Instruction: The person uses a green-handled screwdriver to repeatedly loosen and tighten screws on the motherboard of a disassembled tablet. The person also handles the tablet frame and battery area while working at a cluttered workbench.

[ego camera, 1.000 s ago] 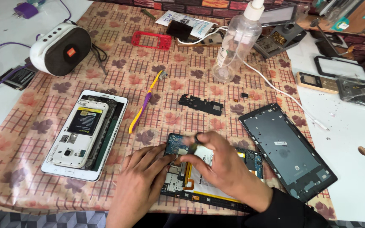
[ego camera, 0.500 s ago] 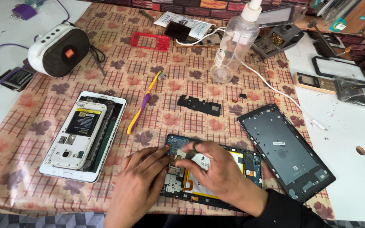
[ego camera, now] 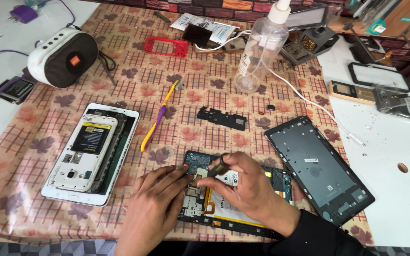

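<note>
In the head view, low in the centre of the frame, we are working on an opened phone [ego camera: 224, 199] lying on the table [ego camera: 205, 85]. Our left hand [ego camera: 155, 208] is pressing its fingertips on the circuit board, holding nothing, while our right hand [ego camera: 247, 185] is keeping a closed grip on a small dark tool [ego camera: 218, 165] tipped onto the board. A dark phone frame [ego camera: 319, 170] is lying just right of it, and a white tablet [ego camera: 91, 151] at left.
</note>
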Demonstrator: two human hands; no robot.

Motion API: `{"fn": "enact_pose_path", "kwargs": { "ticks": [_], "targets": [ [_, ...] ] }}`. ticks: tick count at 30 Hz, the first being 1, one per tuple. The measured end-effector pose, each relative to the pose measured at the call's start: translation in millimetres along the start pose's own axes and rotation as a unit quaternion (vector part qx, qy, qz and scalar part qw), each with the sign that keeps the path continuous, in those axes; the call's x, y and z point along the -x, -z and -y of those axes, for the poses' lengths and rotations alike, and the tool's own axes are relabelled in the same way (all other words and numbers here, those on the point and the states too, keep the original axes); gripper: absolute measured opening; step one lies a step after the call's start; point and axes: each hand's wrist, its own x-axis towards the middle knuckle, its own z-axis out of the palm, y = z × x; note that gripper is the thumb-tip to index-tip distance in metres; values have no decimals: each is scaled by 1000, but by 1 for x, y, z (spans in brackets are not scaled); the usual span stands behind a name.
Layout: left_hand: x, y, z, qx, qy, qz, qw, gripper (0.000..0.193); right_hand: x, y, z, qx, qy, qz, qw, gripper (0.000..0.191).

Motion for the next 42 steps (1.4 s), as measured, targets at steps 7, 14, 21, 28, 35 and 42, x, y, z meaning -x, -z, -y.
{"fn": "enact_pose_path", "kwargs": {
  "ticks": [7, 14, 21, 28, 35, 42],
  "targets": [
    [0, 0, -1, 5, 12, 0, 1000, 33, 0, 7, -4, -51, -18, 55, 997, 59],
    [-1, -1, -3, -3, 16, -2, 1000, 33, -1, 2, 1, -83, 60, 44, 994, 64],
    [-4, -1, -5, -5, 14, -18, 1000, 32, 2, 8, 7, -278, -17, 112, 954, 47],
    [-2, 2, -8, 5, 24, -9, 1000, 31, 4, 5, 1, -127, 17, 28, 991, 64],
    [-3, 3, -10, 3, 25, -4, 1000, 32, 8, 2, -8, -33, 11, 19, 999, 68],
    [0, 1, -7, 11, 37, 0, 999, 31, 10, 6, -7, -121, 3, 61, 991, 61]
  ]
}}
